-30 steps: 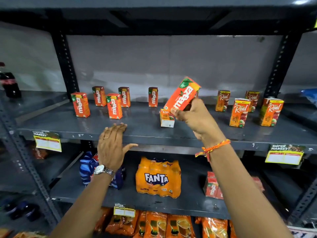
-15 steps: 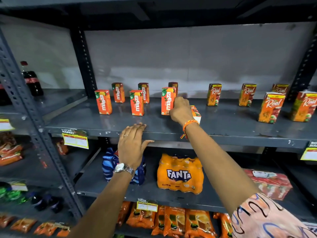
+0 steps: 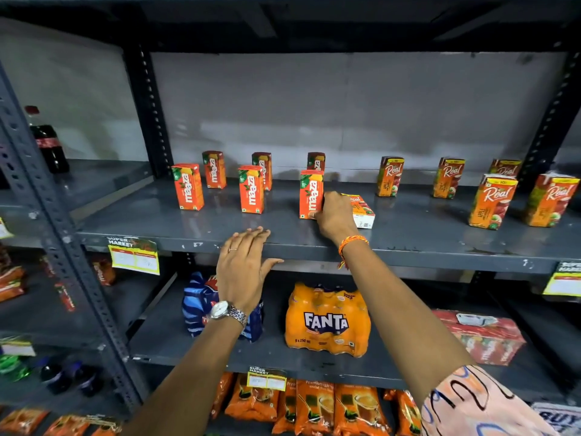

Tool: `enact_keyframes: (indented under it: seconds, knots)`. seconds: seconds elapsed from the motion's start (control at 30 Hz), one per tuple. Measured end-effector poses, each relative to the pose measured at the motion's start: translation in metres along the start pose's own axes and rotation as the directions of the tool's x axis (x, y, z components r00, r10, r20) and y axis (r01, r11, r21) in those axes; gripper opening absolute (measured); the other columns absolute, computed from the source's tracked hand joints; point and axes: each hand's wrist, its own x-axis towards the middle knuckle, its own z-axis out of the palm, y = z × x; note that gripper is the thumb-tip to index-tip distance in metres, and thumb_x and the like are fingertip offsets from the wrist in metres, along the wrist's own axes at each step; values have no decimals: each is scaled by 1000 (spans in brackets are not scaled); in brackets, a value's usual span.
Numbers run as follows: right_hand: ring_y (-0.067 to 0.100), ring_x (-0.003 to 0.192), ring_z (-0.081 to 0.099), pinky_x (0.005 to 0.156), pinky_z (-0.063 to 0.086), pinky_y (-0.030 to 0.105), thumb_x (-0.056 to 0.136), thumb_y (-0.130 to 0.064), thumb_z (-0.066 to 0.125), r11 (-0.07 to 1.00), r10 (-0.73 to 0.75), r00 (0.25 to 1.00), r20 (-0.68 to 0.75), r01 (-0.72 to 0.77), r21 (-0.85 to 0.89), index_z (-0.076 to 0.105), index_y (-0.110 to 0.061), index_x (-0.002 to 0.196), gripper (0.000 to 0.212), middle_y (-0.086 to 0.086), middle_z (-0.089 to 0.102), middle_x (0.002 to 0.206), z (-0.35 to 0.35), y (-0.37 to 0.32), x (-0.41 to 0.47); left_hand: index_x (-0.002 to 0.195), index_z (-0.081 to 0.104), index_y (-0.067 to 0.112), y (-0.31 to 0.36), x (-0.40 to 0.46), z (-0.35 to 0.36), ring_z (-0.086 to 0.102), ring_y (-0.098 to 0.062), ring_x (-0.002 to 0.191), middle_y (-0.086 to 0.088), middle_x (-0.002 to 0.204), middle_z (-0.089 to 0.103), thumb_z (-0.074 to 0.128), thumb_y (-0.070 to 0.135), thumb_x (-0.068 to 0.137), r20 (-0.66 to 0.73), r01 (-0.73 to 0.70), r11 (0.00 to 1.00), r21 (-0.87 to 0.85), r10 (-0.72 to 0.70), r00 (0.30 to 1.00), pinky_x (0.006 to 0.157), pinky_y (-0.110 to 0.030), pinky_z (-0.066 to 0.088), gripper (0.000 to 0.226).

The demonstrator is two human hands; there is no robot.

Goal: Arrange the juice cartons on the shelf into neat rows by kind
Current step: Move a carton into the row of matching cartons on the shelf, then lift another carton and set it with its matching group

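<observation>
Presently the front Maaza carton (image 3: pixel 311 194) stands upright on the grey shelf (image 3: pixel 408 237), third in the front row, with the right hand (image 3: pixel 334 215) closed around its lower right side. At its 3 o'clock, touching that hand, a Real carton (image 3: pixel 361 210) lies flat on its side. At 7 o'clock the left hand (image 3: pixel 243 262) rests spread and empty on the shelf's front edge.

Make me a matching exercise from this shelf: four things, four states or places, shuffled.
Things:
1. orange Maaza carton under the right hand
2. Real carton with a white end
3. orange Fanta bottle pack
4. left hand

States:
A. lying on its side
B. flat on the shelf's front edge
C. upright, gripped
D. one shelf lower

Pairs: 1-C, 2-A, 3-D, 4-B
</observation>
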Motion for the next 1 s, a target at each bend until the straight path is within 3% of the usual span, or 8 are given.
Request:
enact_keyframes:
  seconds: [0.23,0.33,0.4,0.43,0.53,0.63,0.8,1.0]
  knots:
    - [40,113,60,96,45,41,90,-15,65,1000,-2,998,55,2,3,63,2,114,30,22,66,120,-2,22,-31,127,62,17,16,-23,16,59,-20,122,0,129,66,49,57,86,42,16,999,-46,-14,999,113,-33,29,58]
    - [36,104,67,87,52,36,89,-22,67,985,75,983,-169,-47,166,66,-1,116,34,20,71,112,-22,39,-46,127,62,17,21,-28,16,59,-21,122,0,129,66,50,56,86,36,12,999,-44,-10,999,113,-34,30,58]
    - [38,104,64,83,51,36,92,-33,61,990,124,939,-322,-98,99,67,0,109,37,22,67,112,-39,46,-46,127,62,16,16,-17,14,59,-21,122,-1,130,65,51,56,86,29,12,999,-37,-10,1000,113,-34,30,58]
    - [41,111,58,88,49,40,93,-37,57,987,158,930,-331,-156,34,65,3,108,44,25,59,120,-47,50,-45,127,62,16,15,-13,14,59,-21,122,-1,130,65,52,56,86,30,17,999,-30,-16,999,114,-34,30,58]
    - [45,128,39,102,40,51,93,-47,46,939,324,937,-132,-336,-79,57,4,124,61,25,40,139,-52,57,-37,128,61,16,16,-8,11,58,-21,124,-1,131,65,52,55,87,21,15,999,-33,-14,1000,114,-35,29,58]
    - [44,131,38,104,38,51,93,-50,42,944,310,950,-28,-311,-109,55,0,130,64,25,42,142,-50,54,-32,129,61,15,12,-3,8,58,-21,125,-1,132,64,56,53,86,16,14,999,-32,-13,1000,115,-35,27,57]
    - [44,112,59,94,50,46,88,-47,50,965,261,965,-10,-261,-18,61,1,116,57,24,62,123,-51,45,-25,131,59,15,7,2,3,56,-22,126,-2,134,63,51,55,89,34,22,999,-29,-21,999,116,-34,26,58]
    - [40,98,61,84,50,42,88,-20,52,943,268,963,-6,-261,204,57,2,88,22,22,64,103,-68,48,-22,132,58,15,4,4,-3,54,-22,127,-3,135,61,55,55,89,61,49,998,-42,-46,997,116,-36,27,59]
